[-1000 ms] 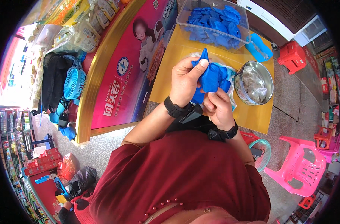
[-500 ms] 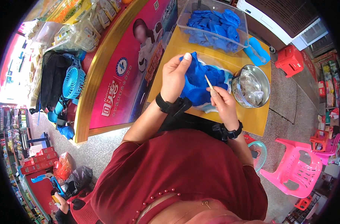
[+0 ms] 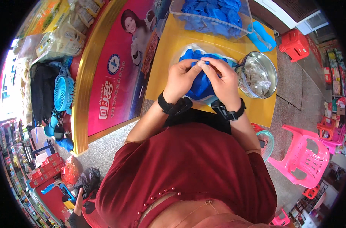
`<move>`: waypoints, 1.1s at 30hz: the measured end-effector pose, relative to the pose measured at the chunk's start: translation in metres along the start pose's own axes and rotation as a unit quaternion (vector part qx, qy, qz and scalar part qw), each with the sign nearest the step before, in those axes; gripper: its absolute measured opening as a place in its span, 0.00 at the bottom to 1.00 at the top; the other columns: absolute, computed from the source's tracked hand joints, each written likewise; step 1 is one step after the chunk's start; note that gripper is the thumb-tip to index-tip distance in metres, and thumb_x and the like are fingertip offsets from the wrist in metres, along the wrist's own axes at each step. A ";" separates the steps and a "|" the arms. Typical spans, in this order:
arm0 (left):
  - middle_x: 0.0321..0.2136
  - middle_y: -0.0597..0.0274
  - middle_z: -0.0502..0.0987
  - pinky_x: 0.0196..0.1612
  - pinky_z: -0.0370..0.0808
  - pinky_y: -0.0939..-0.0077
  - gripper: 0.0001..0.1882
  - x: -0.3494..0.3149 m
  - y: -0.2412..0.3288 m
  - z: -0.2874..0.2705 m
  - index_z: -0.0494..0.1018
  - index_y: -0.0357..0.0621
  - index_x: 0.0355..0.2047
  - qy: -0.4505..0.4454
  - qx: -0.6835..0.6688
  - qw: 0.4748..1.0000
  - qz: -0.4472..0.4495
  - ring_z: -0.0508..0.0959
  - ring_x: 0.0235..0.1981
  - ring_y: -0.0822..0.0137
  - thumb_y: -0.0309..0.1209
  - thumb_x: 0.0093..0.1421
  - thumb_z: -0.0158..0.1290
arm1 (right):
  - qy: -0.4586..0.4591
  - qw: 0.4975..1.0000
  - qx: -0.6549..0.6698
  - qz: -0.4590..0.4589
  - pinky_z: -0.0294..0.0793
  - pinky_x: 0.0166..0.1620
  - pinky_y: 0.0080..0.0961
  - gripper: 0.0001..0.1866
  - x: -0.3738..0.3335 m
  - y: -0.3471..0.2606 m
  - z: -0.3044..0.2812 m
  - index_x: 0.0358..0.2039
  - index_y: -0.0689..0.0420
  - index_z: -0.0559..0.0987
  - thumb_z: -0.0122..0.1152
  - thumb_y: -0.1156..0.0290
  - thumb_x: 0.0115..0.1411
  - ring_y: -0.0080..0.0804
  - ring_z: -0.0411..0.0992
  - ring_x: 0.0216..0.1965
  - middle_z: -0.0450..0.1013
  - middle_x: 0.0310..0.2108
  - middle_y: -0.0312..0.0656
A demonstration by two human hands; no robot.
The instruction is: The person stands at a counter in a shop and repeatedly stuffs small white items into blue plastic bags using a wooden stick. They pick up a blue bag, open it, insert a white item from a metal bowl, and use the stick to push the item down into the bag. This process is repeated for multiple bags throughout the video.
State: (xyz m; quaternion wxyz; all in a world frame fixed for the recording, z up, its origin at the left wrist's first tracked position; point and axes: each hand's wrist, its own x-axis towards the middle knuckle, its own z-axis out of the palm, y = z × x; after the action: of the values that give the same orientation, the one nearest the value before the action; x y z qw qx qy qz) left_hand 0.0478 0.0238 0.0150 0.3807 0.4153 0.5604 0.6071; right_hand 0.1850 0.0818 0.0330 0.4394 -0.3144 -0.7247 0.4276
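Left hand (image 3: 180,78) and right hand (image 3: 224,81) pinch blue cloth (image 3: 201,84), fingertips meeting (likely for fine control), with the tin (image 3: 270,69) near the right, presumably for reach.

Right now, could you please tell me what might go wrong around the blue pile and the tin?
The left hand and right hand meet at the fingertips over the blue pile; anything in their grip, mostly hidden, could slip and get lost there. The tin stands near the table's right edge, beside the right hand, so a stray nudge might push it off.
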 end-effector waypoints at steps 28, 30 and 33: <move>0.32 0.67 0.76 0.33 0.69 0.84 0.10 -0.003 0.018 0.013 0.75 0.40 0.38 -0.020 -0.125 0.991 0.032 0.73 0.27 0.76 0.34 0.67 0.51 | 0.009 0.964 0.185 0.192 0.59 0.22 0.13 0.12 -0.022 0.015 -0.018 0.24 0.58 0.75 0.65 0.66 0.60 0.12 0.64 0.18 0.67 0.19 0.28; 0.29 0.69 0.75 0.33 0.69 0.84 0.08 -0.001 0.011 0.009 0.75 0.40 0.37 -0.047 -0.117 0.992 -0.009 0.72 0.27 0.78 0.32 0.65 0.53 | -0.007 0.957 0.215 0.196 0.63 0.24 0.13 0.10 -0.025 0.010 -0.020 0.27 0.59 0.77 0.64 0.66 0.61 0.14 0.65 0.19 0.69 0.20 0.30; 0.26 0.72 0.75 0.30 0.68 0.85 0.07 0.000 0.008 0.011 0.75 0.42 0.37 -0.065 -0.130 0.988 -0.046 0.71 0.26 0.79 0.32 0.65 0.54 | 0.056 0.897 0.379 0.220 0.68 0.25 0.14 0.09 -0.031 -0.004 -0.023 0.32 0.61 0.77 0.63 0.67 0.62 0.16 0.67 0.22 0.72 0.24 0.33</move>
State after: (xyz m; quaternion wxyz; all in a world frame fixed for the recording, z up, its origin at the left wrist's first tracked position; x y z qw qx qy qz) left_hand 0.0581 0.0267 0.0236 0.4948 0.3747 0.4692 0.6281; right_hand 0.2186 0.0624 0.0310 0.4601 -0.2984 -0.3944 0.7374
